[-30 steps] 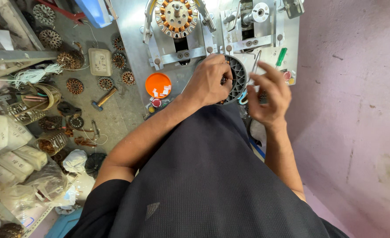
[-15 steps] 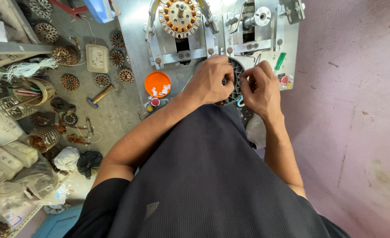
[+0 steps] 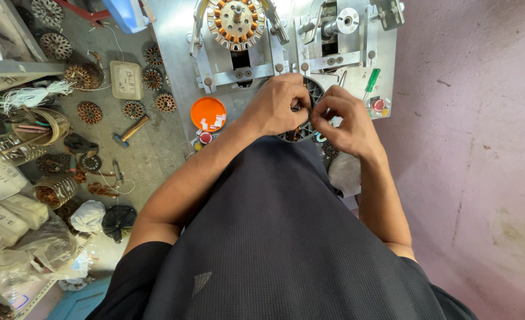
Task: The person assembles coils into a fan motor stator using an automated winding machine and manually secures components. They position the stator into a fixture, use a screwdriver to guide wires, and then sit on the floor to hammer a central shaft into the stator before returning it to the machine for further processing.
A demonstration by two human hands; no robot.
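Your left hand [image 3: 281, 105] and right hand [image 3: 344, 118] both pinch closed on one dark round stator [image 3: 307, 112], held against your body at the near edge of the metal winding machine [image 3: 176, 53]. One orange lid [image 3: 208, 112] lies just left. Far off — one copper-wound stator [image 3: 235, 22] sits mounted. Left, six loose wound cores [image 3: 133, 109] crowd the floor — right, the pink wall [image 3: 476, 118] stands close.

Both hands [image 3: 313, 112] meet over a round part [image 3: 313, 95] on the desk [image 3: 176, 35]; bowl [image 3: 208, 114] to their left, wound coil [image 3: 235, 21] behind, hammer [image 3: 129, 130] farther left.
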